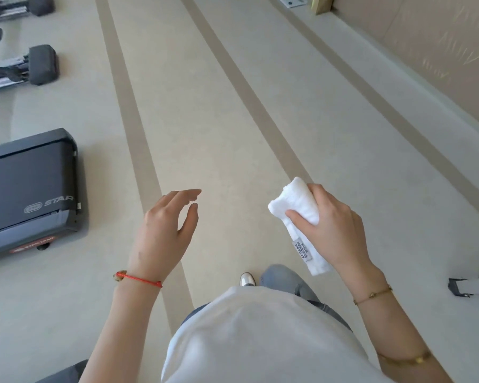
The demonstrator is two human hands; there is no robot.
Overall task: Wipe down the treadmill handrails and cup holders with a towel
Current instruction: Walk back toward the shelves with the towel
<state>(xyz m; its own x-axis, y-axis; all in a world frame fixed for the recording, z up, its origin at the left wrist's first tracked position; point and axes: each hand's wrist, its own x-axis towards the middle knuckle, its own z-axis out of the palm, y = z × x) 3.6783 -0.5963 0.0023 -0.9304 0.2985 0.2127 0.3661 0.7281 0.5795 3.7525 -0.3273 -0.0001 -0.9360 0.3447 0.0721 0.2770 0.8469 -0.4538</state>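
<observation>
Head view: one folded white towel [293,205] in right hand [329,228], left hand [163,230] empty.

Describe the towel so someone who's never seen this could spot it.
Start at the pale floor with tan stripes, then find the right hand. It grips the towel: folded, white, with a small printed tag near its lower end. The left hand holds nothing.
</observation>
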